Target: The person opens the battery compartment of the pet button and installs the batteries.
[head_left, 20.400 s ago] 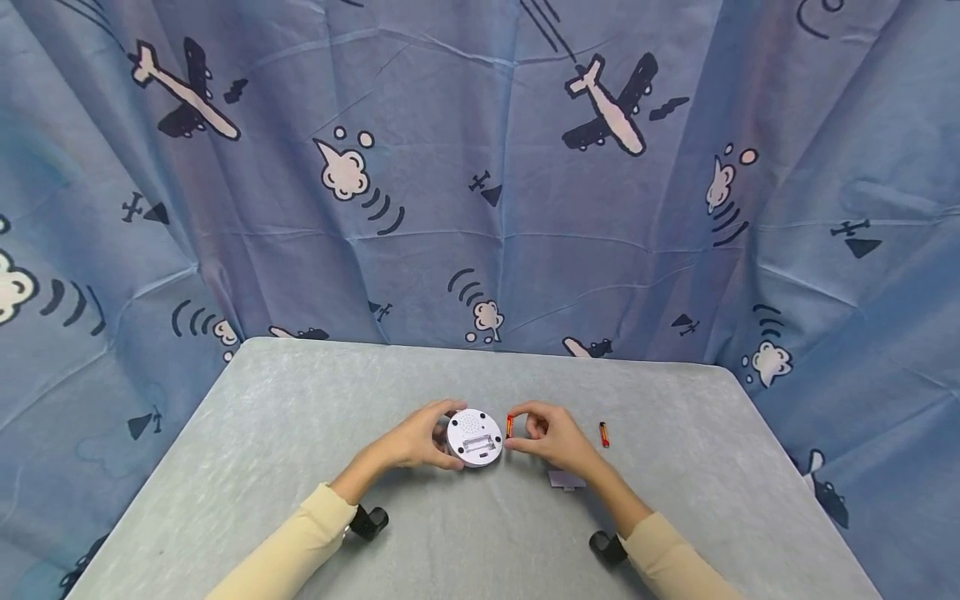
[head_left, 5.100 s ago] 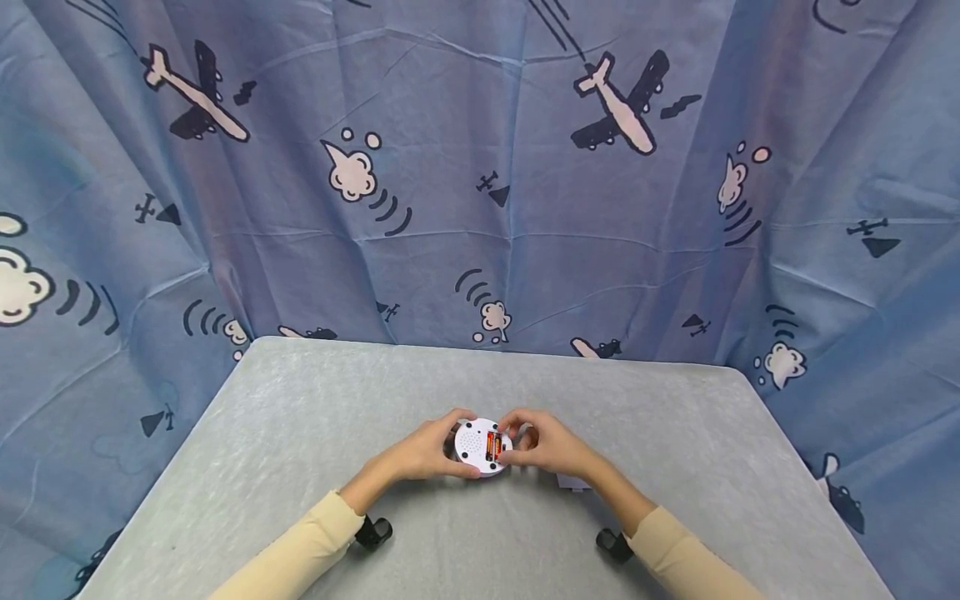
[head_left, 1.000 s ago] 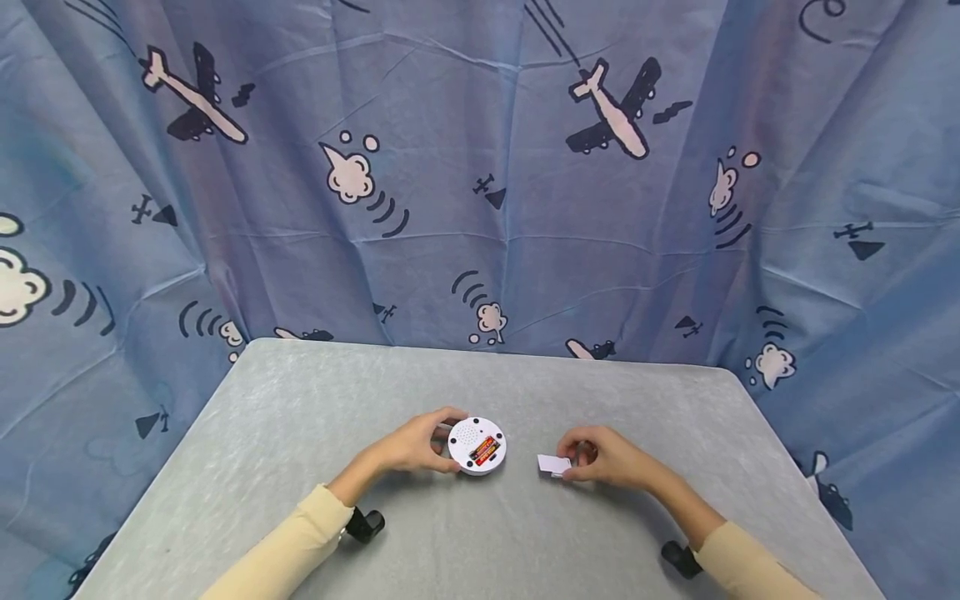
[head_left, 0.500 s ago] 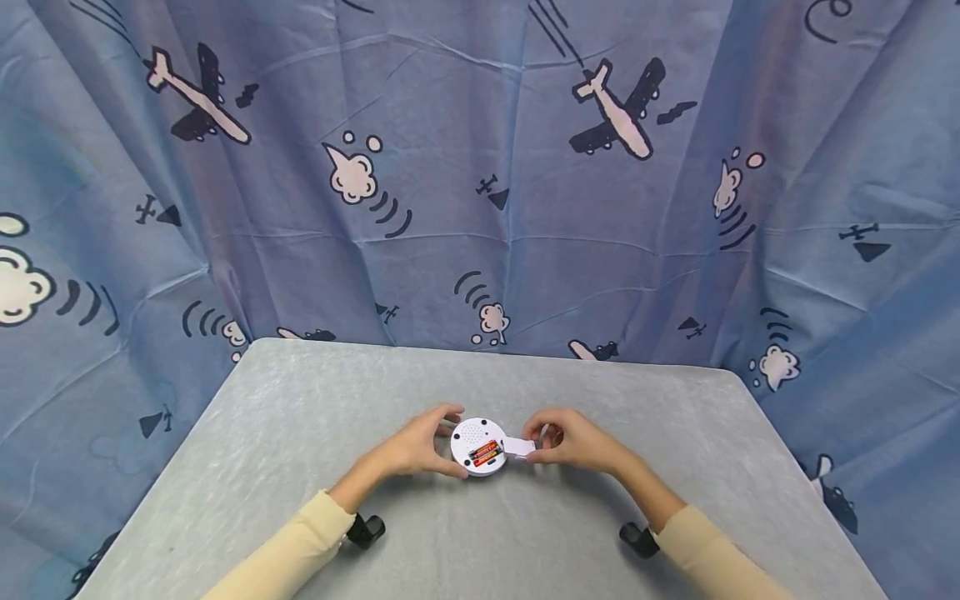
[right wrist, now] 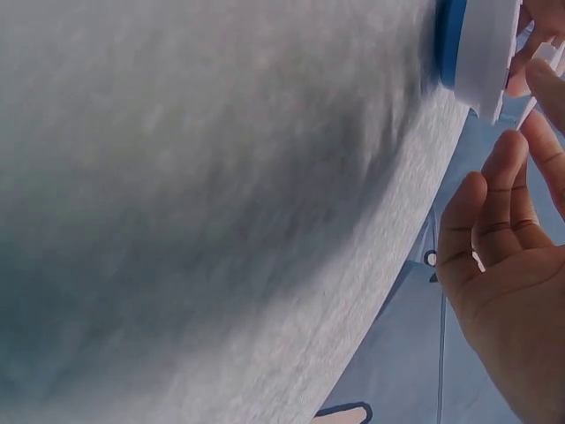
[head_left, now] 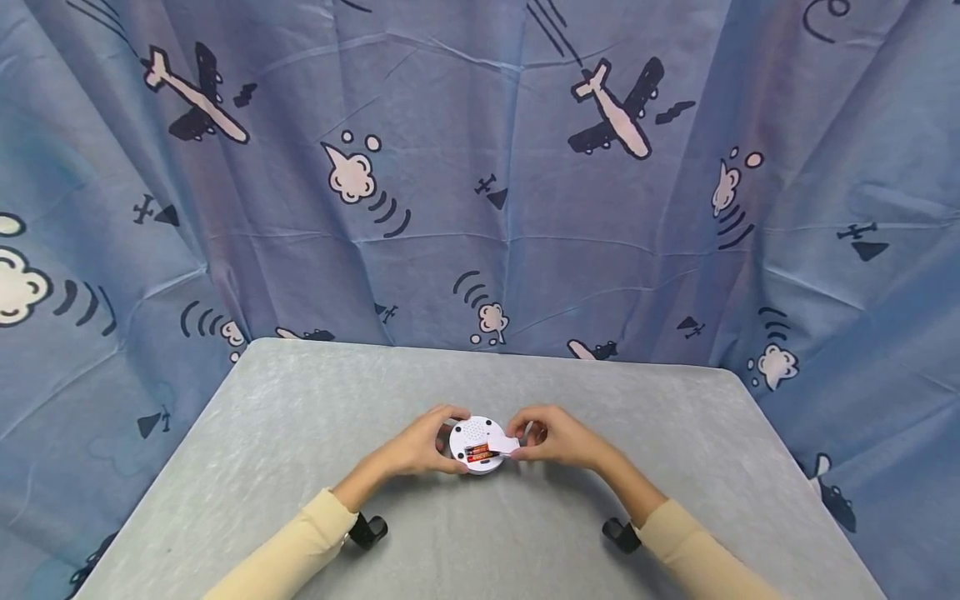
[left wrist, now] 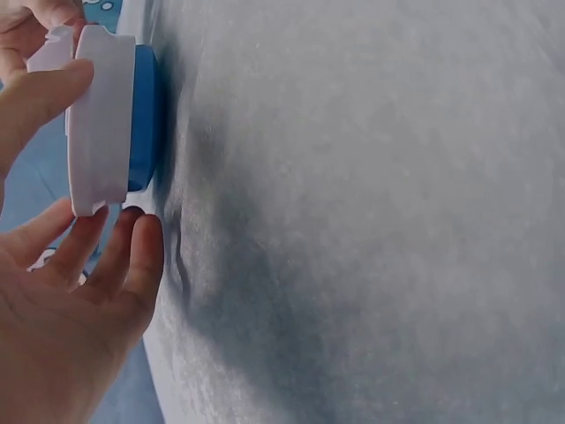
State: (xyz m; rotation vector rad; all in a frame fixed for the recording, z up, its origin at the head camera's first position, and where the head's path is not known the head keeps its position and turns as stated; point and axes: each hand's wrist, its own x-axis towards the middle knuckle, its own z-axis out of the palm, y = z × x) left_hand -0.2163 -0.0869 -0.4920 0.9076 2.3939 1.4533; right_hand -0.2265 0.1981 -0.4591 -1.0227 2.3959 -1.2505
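Observation:
In the head view my left hand (head_left: 422, 446) grips the rim of a round white device (head_left: 472, 430) with small holes and dark feet on its upturned face. Two red-and-black batteries (head_left: 478, 452) lie side by side in its compartment. My right hand (head_left: 558, 437) pinches a flat white battery cover (head_left: 504, 444), whose far end overlaps the compartment's right part. The left wrist view shows the device's white side (left wrist: 104, 124) and its blue part (left wrist: 144, 119) facing the table. Fingers hide some of the cover in the right wrist view.
The grey table (head_left: 637, 467) extends around both hands. Behind its back edge hangs a blue curtain (head_left: 450, 208) printed with planes and clouds. A black wrist camera sits at the left wrist (head_left: 368, 531) and another at the right wrist (head_left: 622, 535).
Since 20 seconds ago, both batteries have gone into the device. The right hand has picked up the cover from the table and brought it left onto the device, which has turned slightly.

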